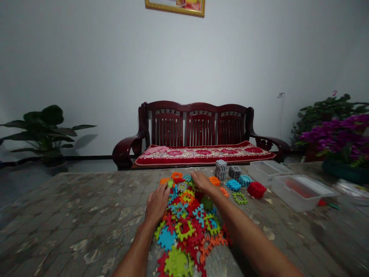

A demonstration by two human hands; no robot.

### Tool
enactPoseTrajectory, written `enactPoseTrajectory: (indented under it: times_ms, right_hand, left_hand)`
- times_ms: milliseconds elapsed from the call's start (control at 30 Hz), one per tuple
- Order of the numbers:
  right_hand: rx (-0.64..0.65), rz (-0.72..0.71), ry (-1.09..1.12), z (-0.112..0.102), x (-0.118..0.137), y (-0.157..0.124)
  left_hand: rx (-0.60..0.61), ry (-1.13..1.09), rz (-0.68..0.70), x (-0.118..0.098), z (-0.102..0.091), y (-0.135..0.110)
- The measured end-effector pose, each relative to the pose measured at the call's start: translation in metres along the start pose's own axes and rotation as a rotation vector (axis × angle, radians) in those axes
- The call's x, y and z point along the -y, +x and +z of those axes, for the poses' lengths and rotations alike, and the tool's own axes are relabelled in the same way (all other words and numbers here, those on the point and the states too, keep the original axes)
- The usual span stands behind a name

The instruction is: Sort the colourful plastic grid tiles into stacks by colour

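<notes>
A loose heap of colourful interlocking plastic pieces (184,229) lies on the table in front of me, in red, green, blue, orange and grey. Along the heap's left edge rests my left hand (157,201), open, its fingers pointing away from me and touching the outer pieces. My right hand (202,182) is open across the far right side of the heap, fingers stretched out over the pieces below. Its palm hides some of them. Just right of it lie an orange piece (214,181) and a green square frame piece (240,198).
Right of the heap stand a grey stack (221,170), a dark grey stack (235,172), blue stacks (233,185) and a red stack (256,190). Beyond are two clear plastic boxes (301,194). A patterned cloth (95,215) covers the table; a wooden bench (198,123) stands behind.
</notes>
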State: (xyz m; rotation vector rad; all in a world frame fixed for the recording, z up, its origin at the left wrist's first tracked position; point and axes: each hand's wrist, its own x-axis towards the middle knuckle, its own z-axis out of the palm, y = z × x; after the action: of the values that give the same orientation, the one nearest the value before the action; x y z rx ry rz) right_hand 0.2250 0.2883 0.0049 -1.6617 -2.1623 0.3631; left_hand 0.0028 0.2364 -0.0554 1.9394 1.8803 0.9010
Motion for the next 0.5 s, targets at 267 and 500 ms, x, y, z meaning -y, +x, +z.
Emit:
enactPoseTrajectory:
  times_ms: [267,500]
  right_hand:
    - [-0.054,0.014,0.170,0.011,-0.020,-0.079]
    - [-0.101,-0.016,0.328,0.016,-0.016,-0.098]
  left_hand:
    - [-0.038,-0.034,0.021,-0.002,-0.001,0.000]
    - [-0.074,-0.078,0.014,-0.002,-0.005,0.001]
